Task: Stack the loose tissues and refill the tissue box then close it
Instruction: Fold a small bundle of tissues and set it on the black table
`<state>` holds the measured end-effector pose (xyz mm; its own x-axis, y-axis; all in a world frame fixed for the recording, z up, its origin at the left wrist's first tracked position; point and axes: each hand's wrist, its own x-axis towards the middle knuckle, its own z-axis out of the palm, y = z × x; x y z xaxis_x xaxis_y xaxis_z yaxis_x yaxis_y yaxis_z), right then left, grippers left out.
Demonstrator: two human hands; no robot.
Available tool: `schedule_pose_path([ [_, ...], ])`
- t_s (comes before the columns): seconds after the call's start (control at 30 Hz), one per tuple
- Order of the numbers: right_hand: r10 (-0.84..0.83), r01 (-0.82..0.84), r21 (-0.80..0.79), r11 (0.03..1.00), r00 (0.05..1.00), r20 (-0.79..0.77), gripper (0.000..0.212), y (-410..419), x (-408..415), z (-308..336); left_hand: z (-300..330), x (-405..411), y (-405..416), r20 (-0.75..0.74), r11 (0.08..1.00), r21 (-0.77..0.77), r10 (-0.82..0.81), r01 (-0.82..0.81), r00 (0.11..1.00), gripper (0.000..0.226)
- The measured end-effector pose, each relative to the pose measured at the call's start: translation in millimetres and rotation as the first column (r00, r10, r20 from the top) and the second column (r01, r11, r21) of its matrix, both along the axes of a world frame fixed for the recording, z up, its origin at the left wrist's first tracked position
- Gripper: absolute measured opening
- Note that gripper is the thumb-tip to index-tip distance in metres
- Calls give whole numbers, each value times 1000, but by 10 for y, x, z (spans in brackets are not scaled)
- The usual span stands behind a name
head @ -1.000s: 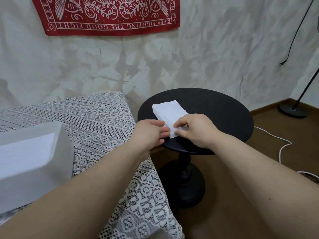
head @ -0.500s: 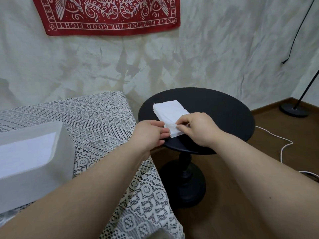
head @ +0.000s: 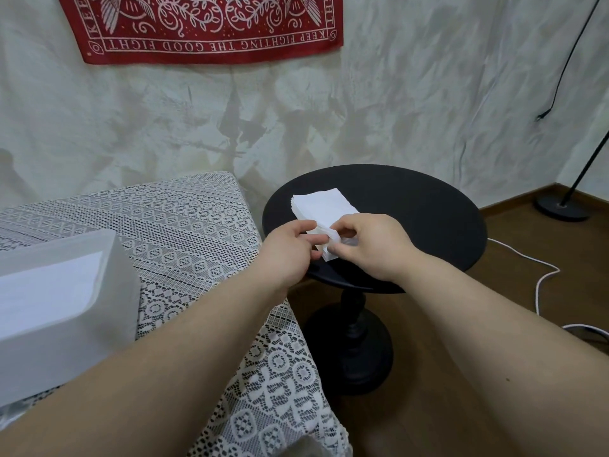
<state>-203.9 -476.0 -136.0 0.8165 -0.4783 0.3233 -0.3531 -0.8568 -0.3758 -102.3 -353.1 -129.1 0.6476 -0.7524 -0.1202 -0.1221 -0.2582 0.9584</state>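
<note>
White lace covers the table (head: pixel 184 225) nearest the viewer, and on it at the left sits the tissue box (head: pixel 59 311), a pale translucent case with white tissue showing through its side; whether its top is open cannot be told from this angle. Just beyond the lace edge, both bare forearms reach forward to the round black side table (head: pixel 412 209). The left hand (head: pixel 290 250) has its fingers curled against the near left corner of the tissue stack (head: pixel 321 206), thumb on top, pinching it. The right hand (head: pixel 372 247) grips the same near end from the right, thumb and forefinger curled round the edge, the corner lifted slightly between them.

By my reading, the stacking step is nearly finished and the pick-up is beginning: the sheets lie squared into one block, and the hands are gathering its near end. The next move calls for a firm hold on both sides so the whole block rises together, then a carry leftward to the box.

That stack looks thin-layered, soft and bright white, its left edges slightly stepped, its far end lying flat on the black top. Behind stand a crinkled pale wall and a red cloth banner (head: pixel 204 24).
</note>
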Motion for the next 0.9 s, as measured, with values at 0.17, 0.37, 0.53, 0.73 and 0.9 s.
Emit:
schedule_pose_path([
  [0.17,-31,31,-48,998,1000,5,25,19,34,-28,-111,42,44,289,994,97,-76,50,954,52],
  [0.37,-79,79,-45,996,997,12,13,-7,36,-8,-151,105,56,234,998,61,-38,25,972,52],
  [0.53,-84,84,-13,996,996,16,17,-6,21,14,-170,102,56,280,999,28,-49,43,959,52],
  [0.73,-204,224,-74,972,956,211,20,8,19,85,-121,73,43,211,991,66,-124,112,970,53],
  [0.9,-89,262,-248,933,833,545,23,93,-39,282,243,34,-7,-235,990,-141,-24,-9,972,30],
])
